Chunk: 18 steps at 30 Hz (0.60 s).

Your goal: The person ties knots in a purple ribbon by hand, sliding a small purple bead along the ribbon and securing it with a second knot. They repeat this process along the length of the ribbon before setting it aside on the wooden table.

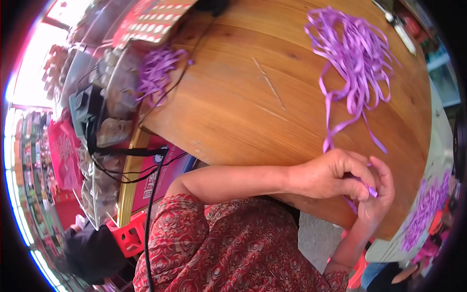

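- Purple ribbon strip (372, 191) sits pinched between your two hands at the lower right of the head view: your left hand (335, 173) curls closed over it, and your right hand (377, 194) grips its end with thumb and fingers.
- It looks thin and slick, so a loose pinch could let it slip off the table edge.
- Its tail seems to run up toward the ribbon pile (355, 53) at upper right; a sharp tug might drag or tangle that heap.
- Wooden table (233, 97) fills the centre, scratched, with black cables (160, 165) hanging at its left edge.
- More ribbon (158, 70) lies upper left beside cluttered shop goods.
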Motion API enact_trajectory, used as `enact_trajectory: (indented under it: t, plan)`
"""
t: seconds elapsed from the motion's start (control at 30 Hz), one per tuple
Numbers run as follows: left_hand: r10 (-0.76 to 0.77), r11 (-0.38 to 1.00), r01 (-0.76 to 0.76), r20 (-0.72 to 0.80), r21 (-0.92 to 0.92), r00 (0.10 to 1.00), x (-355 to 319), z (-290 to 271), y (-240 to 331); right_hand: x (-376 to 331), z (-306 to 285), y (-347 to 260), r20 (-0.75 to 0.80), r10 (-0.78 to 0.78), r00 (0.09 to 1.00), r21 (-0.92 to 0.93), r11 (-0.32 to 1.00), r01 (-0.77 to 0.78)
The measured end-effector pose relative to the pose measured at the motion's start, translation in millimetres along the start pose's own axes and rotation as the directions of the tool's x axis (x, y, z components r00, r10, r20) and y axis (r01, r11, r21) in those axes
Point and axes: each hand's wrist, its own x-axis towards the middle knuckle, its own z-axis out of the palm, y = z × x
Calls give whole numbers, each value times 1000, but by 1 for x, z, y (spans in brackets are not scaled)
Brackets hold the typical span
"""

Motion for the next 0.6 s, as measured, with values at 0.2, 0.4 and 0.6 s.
enact_trajectory:
  t: [0.2, 0.4, 0.6]
  plan:
    - [-74, 996, 72, -37, -49, 997, -3, 2, 10, 5, 0, 19, 22, -63, 998, -25, 998, 64]
    - [304, 928, -244, -191, 283, 933, -8, 3, 28, 15, 55, 8, 171, -141, 975, -288, 939, 186]
    - [9, 943, -152, -433, -297, 901, -17, -28, 90, 11, 59, -2, 288, 39, 957, -176, 984, 12]
